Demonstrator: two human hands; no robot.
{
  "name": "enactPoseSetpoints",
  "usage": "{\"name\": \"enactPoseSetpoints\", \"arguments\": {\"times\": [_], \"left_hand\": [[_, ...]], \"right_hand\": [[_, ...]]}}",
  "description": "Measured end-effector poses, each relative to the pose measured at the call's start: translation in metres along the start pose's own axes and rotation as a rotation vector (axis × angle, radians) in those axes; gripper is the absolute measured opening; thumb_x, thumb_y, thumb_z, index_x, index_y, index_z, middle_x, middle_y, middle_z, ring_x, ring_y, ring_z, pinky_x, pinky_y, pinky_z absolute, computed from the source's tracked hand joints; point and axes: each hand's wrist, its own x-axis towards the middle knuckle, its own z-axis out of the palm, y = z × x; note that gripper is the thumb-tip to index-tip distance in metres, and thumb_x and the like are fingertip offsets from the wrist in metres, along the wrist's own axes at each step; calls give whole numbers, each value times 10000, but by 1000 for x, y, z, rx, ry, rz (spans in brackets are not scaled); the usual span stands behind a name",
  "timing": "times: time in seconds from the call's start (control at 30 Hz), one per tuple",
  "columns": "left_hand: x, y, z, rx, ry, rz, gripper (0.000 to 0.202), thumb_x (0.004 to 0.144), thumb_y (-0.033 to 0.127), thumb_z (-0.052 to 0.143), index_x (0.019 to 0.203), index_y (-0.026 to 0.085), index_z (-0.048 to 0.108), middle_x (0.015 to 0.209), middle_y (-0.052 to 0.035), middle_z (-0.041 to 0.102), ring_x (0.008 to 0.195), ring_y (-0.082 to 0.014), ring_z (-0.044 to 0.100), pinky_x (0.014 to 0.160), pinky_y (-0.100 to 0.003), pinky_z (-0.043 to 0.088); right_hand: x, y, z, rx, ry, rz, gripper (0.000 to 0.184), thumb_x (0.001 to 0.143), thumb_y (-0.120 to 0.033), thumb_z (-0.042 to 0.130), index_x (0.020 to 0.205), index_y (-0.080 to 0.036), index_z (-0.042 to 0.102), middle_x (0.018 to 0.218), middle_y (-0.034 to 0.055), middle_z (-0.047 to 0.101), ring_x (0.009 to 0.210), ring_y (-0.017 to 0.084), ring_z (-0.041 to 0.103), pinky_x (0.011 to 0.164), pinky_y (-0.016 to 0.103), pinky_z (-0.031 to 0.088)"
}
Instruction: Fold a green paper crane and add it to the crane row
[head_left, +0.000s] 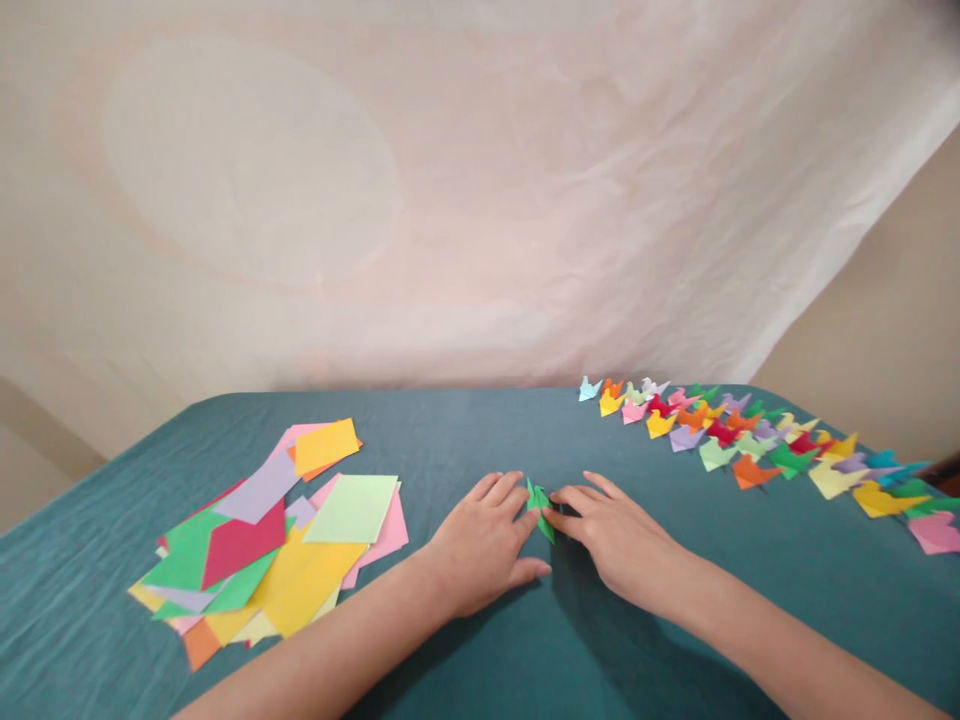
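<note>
A small green folded paper crane lies on the teal cloth, held between the fingertips of both hands. My left hand presses a fingertip against its left side, the thumb stretched out on the cloth below. From the other side, my right hand has its fingertips on the crane's right edge, with one finger raised. Parts of the crane are covered by the fingers.
Loose paper sheets in several colours overlap in a pile on the left, a pale green sheet on top near my left arm. Rows of finished paper cranes run along the right side of the table. A pale cloth hangs behind.
</note>
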Motion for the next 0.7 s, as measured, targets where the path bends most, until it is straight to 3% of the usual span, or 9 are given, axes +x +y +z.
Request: {"name": "enactPoseSetpoints", "arguments": {"times": [0.37, 0.6, 0.7], "left_hand": [[0, 0, -3, 2, -8, -10, 451, 865, 521, 419, 1122, 175, 554, 1180, -104, 536, 1251, -270, 342, 1046, -419, 218], [0, -2, -3, 15, 14, 3, 445, 853, 510, 454, 1127, 172, 551, 1202, -100, 523, 1258, -262, 333, 1060, -409, 205], [0, -2, -1, 26, 19, 9, 482, 833, 539, 467, 1125, 165, 553, 1198, -103, 522, 1252, -265, 338, 1061, -409, 205]], "right_hand": [[0, -6, -2, -59, -25, 36, 385, 835, -35, 398, 1123, -206, 589, 1112, 110, 588, 1063, 224, 538, 994, 468, 306], [3, -8, 3, -72, 44, 15, 313, 840, -71, 446, 1088, -158, 615, 1194, 138, 555, 1092, 239, 515, 962, 435, 355], [3, -7, 11, -49, 93, 3, 280, 844, -84, 461, 1069, -145, 616, 1095, 112, 611, 1036, 209, 540, 971, 407, 355]]}}
